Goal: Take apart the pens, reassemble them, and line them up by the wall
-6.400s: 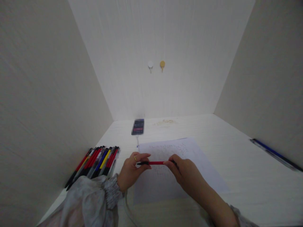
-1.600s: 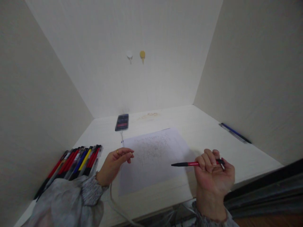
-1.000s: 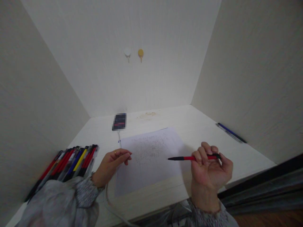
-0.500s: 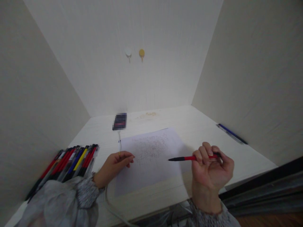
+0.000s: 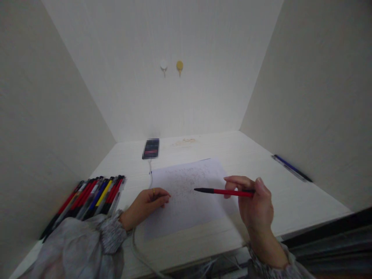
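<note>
Dark rectangular phone (image 5: 150, 148) beyond the scribbled white paper sheet (image 5: 188, 193): its face is pixelated, unreadable. The sheet's pencil marks are too faint to read. Left of the sheet, grey sleeve fabric (image 5: 87, 248) covers the lower ends of the row of coloured pens (image 5: 93, 195).

Your right hand (image 5: 257, 201) holds a red pen (image 5: 223, 191) level above a scribbled sheet (image 5: 188, 193) on a white desk (image 5: 250, 155), its black tip pointing left. Your left hand (image 5: 147, 201), with a ring on one finger, rests fingers down on the sheet's left edge. A row of pens (image 5: 90, 197) lies at the far left. A phone (image 5: 150, 148) lies behind the sheet, its cable (image 5: 150, 172) running toward you. Blue pens (image 5: 292, 168) lie along the right wall. Two hooks (image 5: 171, 66) sit on the back wall.
</note>
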Tool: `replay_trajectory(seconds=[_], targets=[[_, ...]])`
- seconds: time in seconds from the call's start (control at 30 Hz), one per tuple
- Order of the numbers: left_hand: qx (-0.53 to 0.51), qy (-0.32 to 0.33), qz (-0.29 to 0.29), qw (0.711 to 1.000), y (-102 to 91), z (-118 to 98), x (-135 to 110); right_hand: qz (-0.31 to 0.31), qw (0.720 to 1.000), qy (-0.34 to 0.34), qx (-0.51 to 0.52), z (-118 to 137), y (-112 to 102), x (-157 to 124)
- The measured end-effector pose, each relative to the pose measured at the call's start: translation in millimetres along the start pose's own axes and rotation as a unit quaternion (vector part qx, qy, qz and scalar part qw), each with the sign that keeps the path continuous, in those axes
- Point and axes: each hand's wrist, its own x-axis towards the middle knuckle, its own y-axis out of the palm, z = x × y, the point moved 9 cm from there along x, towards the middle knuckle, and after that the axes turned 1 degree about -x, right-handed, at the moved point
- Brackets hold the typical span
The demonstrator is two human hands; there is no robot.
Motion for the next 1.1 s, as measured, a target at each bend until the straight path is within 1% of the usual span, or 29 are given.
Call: replay_trajectory(seconds=[0.03,0.1,0.2,0.33,0.47,0.57,0.73,0.93,1.0,1.1], targets=[[0.0,0.0,0.0,1.0,0.1,-0.4,0.1,-0.002,1.0,0.018,0.0,-4.5,-0.6,-0.1],[0.002,0.001,0.001,1.0,0.4,-1.2,0.3,-0.012,0.999,0.028,0.028,-7.4,-1.3,1.1],[0.003,0.004,0.003,1.0,0.7,-2.3,0.4,-0.027,0.992,0.028,0.123,-6.1,-2.9,5.6],[0.005,0.007,0.008,1.0,1.0,-1.1,0.6,-0.06,0.962,0.056,0.261,-9.4,-17.5,11.5],[0.011,0.011,0.016,1.0,1.2,1.9,1.0,-0.06,0.942,0.081,0.321,-11.4,-31.0,13.7],[0.017,0.006,0.013,1.0,0.4,3.8,0.9,-0.063,0.937,0.084,0.333,-11.3,-35.1,13.3],[0.015,0.008,0.012,1.0,0.4,1.4,0.4,-0.061,0.937,0.078,0.336,-11.1,-33.1,13.4],[0.039,0.005,0.018,0.999,1.0,4.1,1.6,-0.064,0.939,0.049,0.335,-4.3,-31.9,16.9],[0.051,0.0,0.024,0.998,1.6,5.9,2.0,-0.064,0.946,0.029,0.317,1.8,-29.2,18.4],[0.057,-0.002,0.029,0.998,2.2,6.3,2.2,-0.06,0.967,-0.003,0.247,11.6,-21.7,22.6]])
